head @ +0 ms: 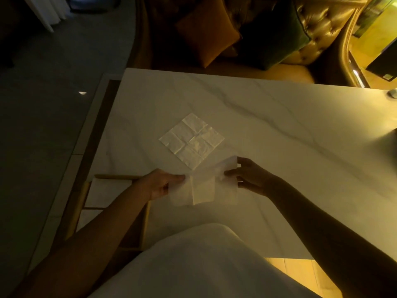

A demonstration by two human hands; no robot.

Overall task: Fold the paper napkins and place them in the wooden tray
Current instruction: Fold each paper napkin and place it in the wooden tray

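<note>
White garment (193, 267), bare forearms (101, 224)

Paper, pale wood and veined stone in dim, warm light.

Smooth white marble-look bench (279, 117) with grey veins and a faint sheen; far napkin (191, 140) of thin paper, creased in a grid, slightly glossy; near napkin (204, 187) of soft matt paper, half translucent; wooden tray (116, 176) at near left in pale, smooth wood, with matt white folded napkins (105, 191) inside; far off, button-tufted sofa (322, 29) in glossy gold leather-like hide; orange cushion (206, 33) and green cushion (272, 35) of soft, matt cloth; nearest, plain white matt cloth garment (193, 265).
</note>
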